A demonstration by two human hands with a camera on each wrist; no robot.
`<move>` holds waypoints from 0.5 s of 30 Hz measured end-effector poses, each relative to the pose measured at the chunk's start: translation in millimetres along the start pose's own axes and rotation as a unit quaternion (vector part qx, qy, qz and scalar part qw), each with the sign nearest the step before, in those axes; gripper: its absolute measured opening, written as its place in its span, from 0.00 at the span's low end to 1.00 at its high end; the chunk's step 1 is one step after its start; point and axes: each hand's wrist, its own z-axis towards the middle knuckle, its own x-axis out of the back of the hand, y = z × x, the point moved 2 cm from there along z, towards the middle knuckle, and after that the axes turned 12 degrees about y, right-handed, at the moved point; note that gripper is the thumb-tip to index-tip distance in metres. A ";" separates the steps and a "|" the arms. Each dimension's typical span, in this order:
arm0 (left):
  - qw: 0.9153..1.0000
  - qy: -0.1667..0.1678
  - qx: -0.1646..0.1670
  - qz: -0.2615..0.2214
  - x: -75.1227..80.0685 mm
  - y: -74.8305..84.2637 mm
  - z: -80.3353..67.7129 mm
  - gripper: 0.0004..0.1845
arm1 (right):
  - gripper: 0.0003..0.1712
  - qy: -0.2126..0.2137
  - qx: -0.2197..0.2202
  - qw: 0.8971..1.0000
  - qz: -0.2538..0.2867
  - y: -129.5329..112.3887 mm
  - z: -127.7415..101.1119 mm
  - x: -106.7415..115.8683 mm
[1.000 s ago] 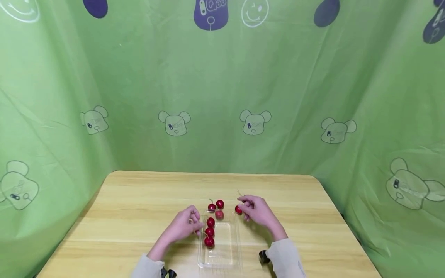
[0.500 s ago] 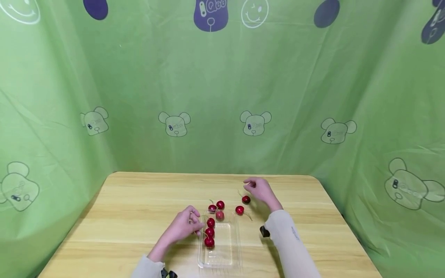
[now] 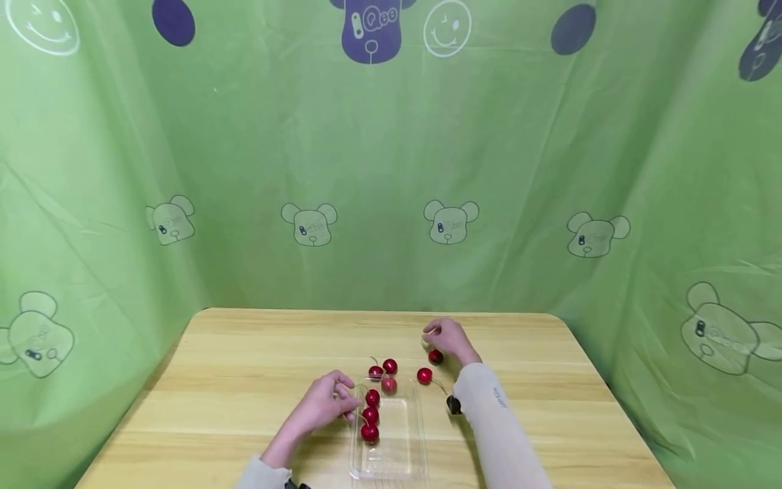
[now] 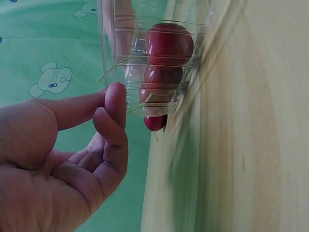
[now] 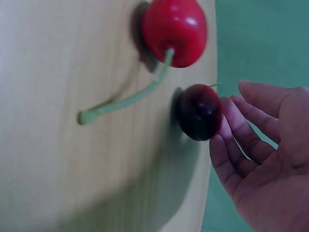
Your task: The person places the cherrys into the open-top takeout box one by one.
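Right hand (image 3: 451, 337): fingers relaxed, unclenched, beside dark cherry (image 5: 200, 112) (touching, not gripped)
Left hand (image 3: 326, 402): straight fingers steadying clear tray (image 3: 397, 456) wall on tabletop (image 3: 244, 367)

A dark red, glossy round cherry (image 5: 199, 112) lies on the worktop just at the fingertips of the right hand (image 3: 449, 337), its thin green stem pointing away past the fingers. A brighter red cherry with a long curved green stem (image 5: 174, 30) lies near it, on the side away from that hand's palm, apart from the dark one. A clear, ribbed rectangular plastic tray (image 4: 116, 58) stands right against the left hand (image 3: 324, 402), with three red cherries (image 3: 370, 415) in a row inside, nearest that hand.
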 end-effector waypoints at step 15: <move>1.000 0.002 0.010 -0.017 -0.1 3.2 -2.8 0.25 | 0.11 0.012 -0.017 1.000 -0.020 3.4 2.7 -17.6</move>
